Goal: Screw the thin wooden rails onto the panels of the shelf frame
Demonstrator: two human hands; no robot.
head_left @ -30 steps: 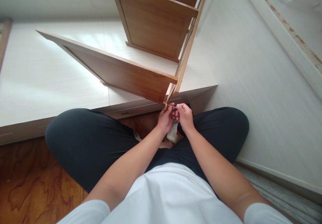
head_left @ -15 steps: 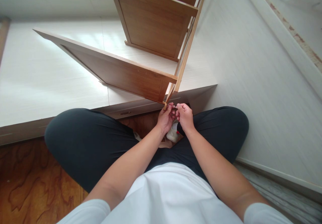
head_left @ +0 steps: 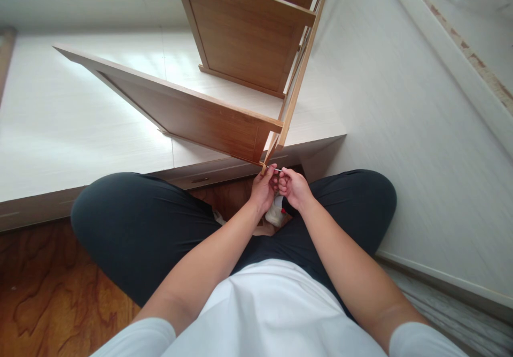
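Note:
A brown wooden shelf unit (head_left: 224, 124) lies with its panels standing up, and its long side rail (head_left: 298, 79) runs toward me. At the near lower corner of the frame my left hand (head_left: 264, 190) is closed around the wooden end (head_left: 263, 169), thumb and fingertips at its face. My right hand (head_left: 295, 187) is just to the right, pinching a thin metal rod (head_left: 277, 170) that looks like a hex key. The rod points left at the wooden end, between my two hands. Its tip and any screw there are hidden by my left fingers.
The shelf unit rests on a pale platform (head_left: 100, 127) with drawer fronts below. A light panel wall (head_left: 401, 111) rises close on the right. My bent knees (head_left: 140, 223) flank the work. Patterned wood floor (head_left: 52, 293) shows at lower left.
My right hand has turned and its fingers have shifted on the rod, showing more of it. My left hand and the shelf unit stay in place.

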